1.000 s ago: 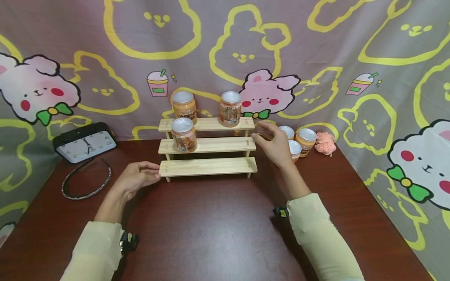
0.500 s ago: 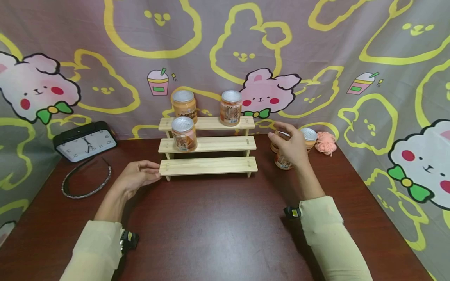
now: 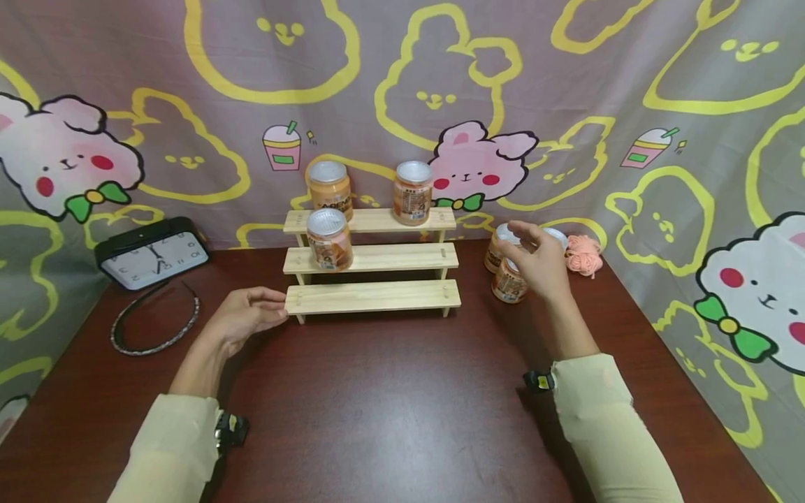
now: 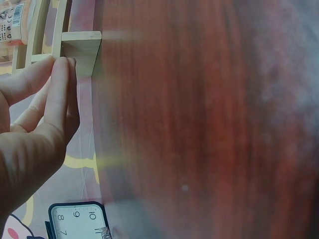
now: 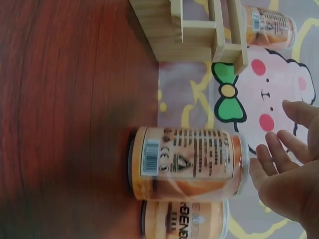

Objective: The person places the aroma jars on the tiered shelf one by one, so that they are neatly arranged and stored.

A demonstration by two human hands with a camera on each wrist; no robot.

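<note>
A three-step wooden display rack stands at the back middle of the table. My left hand pinches the left end of its lowest board; the left wrist view shows thumb and fingertips at that edge. Two orange-labelled jars with silver lids, a left jar and a right jar, stand on the top step. Another jar sits at the left of the middle step. My right hand, holding nothing, is spread beside and above a front jar and a rear jar on the table.
A third table jar is mostly hidden behind the right hand. Pink yarn-like balls lie to its right. On the left are a clock and a headband. A patterned curtain encloses the back and sides.
My right hand has moved right, away from the rack's right end to the jars on the table. The left hand has stayed at the rack.
</note>
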